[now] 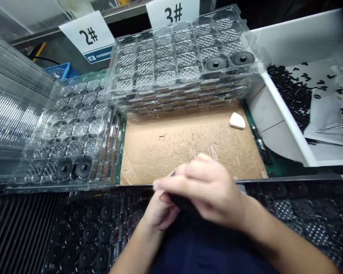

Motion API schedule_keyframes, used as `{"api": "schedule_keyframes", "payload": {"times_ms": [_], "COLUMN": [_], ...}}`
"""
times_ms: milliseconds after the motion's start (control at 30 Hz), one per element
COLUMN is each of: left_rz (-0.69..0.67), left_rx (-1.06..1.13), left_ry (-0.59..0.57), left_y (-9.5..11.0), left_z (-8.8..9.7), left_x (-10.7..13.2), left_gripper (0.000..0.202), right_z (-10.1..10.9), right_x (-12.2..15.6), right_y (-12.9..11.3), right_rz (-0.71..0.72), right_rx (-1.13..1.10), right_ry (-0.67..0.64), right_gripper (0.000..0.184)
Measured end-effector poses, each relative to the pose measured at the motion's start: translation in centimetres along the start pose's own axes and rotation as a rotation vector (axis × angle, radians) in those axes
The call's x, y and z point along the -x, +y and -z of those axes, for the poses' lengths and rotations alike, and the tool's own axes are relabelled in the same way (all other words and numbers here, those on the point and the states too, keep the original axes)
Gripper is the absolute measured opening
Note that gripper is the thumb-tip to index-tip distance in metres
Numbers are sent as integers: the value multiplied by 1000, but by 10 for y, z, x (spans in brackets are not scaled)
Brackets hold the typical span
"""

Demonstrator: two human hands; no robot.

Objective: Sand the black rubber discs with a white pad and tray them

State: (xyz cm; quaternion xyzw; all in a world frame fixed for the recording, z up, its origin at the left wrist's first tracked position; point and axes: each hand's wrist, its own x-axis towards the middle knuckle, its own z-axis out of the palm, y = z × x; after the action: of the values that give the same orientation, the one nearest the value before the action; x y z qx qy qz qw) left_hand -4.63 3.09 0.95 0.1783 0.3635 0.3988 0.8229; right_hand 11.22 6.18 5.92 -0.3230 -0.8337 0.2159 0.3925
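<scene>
My right hand [202, 186] curves over a small black part [178, 201], most of which its fingers hide. My left hand [160, 213] sits under it, holding the same part from below, just in front of the cardboard sheet's near edge [188, 148]. Both hands are above a dark lap. Clear blister trays stack up beyond them, and the top tray [171, 57] holds black round parts [215, 64] in its right pockets. A clear tray on the left [74, 129] has similar parts [82, 167] in its near row.
Dark-looking filled trays [88, 232] lie low on both sides of my arms. A white bin [286, 118] of small black pieces stands at the right. A white wedge [236, 121] and a black-handled tool [260, 144] lie near the cardboard's right side. Signs 2# [87, 36] and 3# [173, 13] stand behind.
</scene>
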Motion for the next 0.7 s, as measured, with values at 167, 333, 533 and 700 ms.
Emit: {"api": "schedule_keyframes", "payload": {"times_ms": [167,333,533,700], "left_rz": [-53,-50,-59,-75], "left_rx": [105,166,159,163], "left_ry": [-92,-141,-108,-10], "left_y": [5,7,6,4], "left_z": [4,8,15,25], "left_x": [-2,0,6,16], "left_gripper": [59,55,56,50], "right_z": [1,-33,-26,-33], "right_x": [43,94,41,-4], "right_y": [38,67,18,-41], "right_rz": [-401,-599,-580,-202], "right_rx": [318,179,147,23], "right_ry": [-9,-71,158,98], "right_gripper": [24,23,24,27]}}
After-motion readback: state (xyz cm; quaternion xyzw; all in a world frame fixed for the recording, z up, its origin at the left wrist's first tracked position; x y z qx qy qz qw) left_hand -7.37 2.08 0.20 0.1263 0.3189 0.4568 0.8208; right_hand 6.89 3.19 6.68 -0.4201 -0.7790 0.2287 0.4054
